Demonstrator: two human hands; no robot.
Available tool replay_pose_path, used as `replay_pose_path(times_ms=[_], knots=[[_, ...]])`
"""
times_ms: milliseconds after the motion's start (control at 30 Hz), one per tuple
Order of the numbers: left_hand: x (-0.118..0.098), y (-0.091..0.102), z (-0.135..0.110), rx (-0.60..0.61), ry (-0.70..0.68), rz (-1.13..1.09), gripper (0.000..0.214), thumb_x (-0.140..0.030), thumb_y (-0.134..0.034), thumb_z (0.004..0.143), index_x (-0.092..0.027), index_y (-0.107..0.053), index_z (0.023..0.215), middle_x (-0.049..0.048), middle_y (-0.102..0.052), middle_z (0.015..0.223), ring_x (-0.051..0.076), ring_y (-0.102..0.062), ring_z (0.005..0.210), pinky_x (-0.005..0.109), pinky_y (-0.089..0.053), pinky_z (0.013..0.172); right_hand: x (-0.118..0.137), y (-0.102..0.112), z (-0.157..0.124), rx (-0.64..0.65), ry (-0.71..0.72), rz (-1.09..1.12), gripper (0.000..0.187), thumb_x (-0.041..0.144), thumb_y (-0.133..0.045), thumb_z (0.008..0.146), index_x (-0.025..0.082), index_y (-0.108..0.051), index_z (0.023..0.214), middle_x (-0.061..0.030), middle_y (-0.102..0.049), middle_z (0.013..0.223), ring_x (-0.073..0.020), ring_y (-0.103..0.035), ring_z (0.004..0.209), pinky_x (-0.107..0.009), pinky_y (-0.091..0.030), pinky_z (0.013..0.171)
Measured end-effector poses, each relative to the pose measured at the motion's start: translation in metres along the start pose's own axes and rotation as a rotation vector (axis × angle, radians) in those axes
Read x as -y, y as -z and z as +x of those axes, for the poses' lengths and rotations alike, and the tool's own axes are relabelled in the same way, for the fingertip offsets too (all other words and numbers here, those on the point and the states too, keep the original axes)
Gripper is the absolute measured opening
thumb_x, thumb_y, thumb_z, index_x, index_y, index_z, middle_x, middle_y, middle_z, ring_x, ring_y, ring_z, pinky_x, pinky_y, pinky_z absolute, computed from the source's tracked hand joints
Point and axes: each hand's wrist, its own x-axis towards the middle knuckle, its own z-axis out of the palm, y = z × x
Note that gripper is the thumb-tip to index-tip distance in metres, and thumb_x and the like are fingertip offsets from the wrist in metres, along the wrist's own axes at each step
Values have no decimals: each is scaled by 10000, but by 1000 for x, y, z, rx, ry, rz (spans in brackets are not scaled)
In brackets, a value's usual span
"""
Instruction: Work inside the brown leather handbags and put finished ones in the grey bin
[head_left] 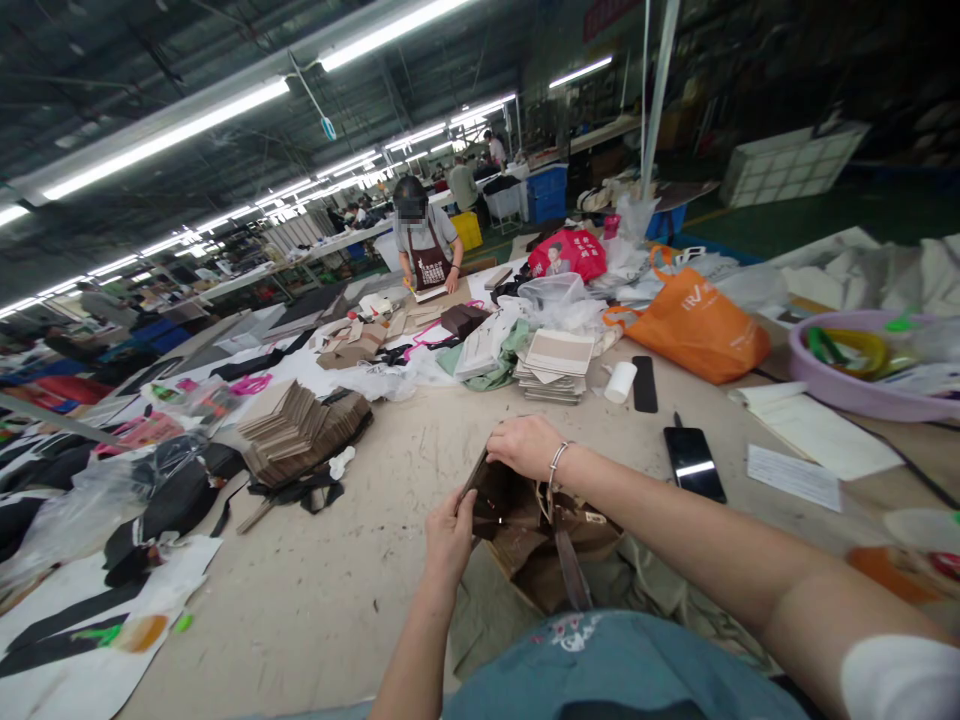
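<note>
A brown bag with its mouth spread lies at the table's near edge, close to my body. My left hand pinches its left edge between thumb and fingers. Farther up the same edge, my right hand is closed over the rim, fingers curled in. A strap hangs across the opening below my right wrist. Pale greenish fabric lies bunched under and beside the bag. The bag's bottom is hidden by folds and by my apron.
Stacked brown pieces stand at the left, and pale rectangular panels ahead. To the right are a phone, a white roll, an orange bag and a purple basin. A co-worker works across the table.
</note>
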Motion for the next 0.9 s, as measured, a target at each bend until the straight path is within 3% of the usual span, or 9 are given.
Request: replay_pose_path(times_ms=[300, 700, 833, 900], knots=[[-1, 1, 3, 25, 11, 13, 356, -415, -417, 876, -155, -658, 914, 10, -647, 709, 142, -579, 666, 230, -441, 621, 0, -3, 2, -1, -30, -3, 274, 360, -449, 913, 180, -644, 843, -52, -654, 863, -175, -585, 811, -262, -355, 612], [-6, 9, 6, 109, -50, 240, 369, -395, -370, 895, -166, -598, 717, -8, -534, 565, 122, -499, 558, 220, -345, 543, 3, -5, 2, -25, -57, 31, 276, 342, -446, 911, 174, -646, 822, -64, -656, 845, -180, -581, 808, -265, -363, 617], [-9, 9, 6, 122, -70, 316, 365, -385, -365, 899, -171, -620, 749, 12, -585, 599, 138, -541, 584, 227, -364, 557, 3, -3, 3, -7, -60, 31, 295, 344, -432, 915, 167, -650, 824, -69, -659, 855, -183, -588, 813, -268, -375, 628], [-10, 9, 6, 117, -78, 325, 324, -366, -386, 892, -179, -651, 891, 34, -651, 684, 156, -590, 639, 236, -399, 595, 4, -1, 4, 3, -71, 34, 295, 342, -430, 915, 165, -651, 835, -73, -661, 868, -184, -592, 821, -267, -382, 632]])
